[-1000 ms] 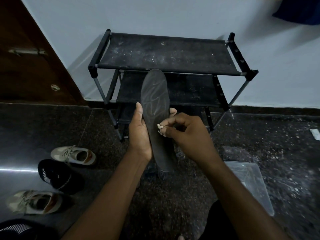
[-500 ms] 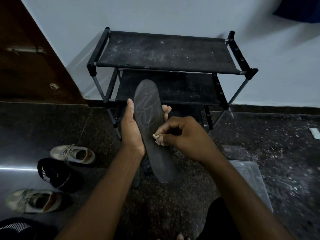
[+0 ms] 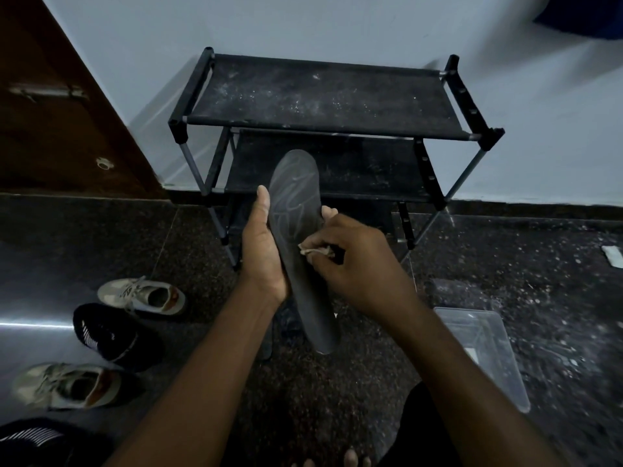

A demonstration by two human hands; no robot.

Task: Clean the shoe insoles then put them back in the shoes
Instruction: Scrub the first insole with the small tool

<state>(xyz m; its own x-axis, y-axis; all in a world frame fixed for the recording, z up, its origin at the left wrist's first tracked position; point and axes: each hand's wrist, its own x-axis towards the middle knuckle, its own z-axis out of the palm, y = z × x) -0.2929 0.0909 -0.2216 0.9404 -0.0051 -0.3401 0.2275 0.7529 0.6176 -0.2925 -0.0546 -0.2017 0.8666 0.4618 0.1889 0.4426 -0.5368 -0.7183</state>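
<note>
Risk 1: the insole (image 3: pixel 295 210) is looking thin and bendy, and the left hand (image 3: pixel 264 251) is clamping it only across its middle, thumb along one edge and fingertips curling round the other. Rubbing pressure could be flexing it or levering it out of that grip, and it would be dropping onto the gritty floor (image 3: pixel 337 399) and picking up dirt.

Risk 2: the right hand (image 3: pixel 357 264) is pinching a small pale wad (image 3: pixel 315 250) against the insole face. A wad that small could be slipping out or missing areas. Pale streaks are showing on the toe part, beyond both hands.

Position: the insole is standing in the left palm, toe end rising past the thumb and heel end hanging unsupported below the wrist. The right hand is meeting it from the opposite side, at mid-length.
</note>
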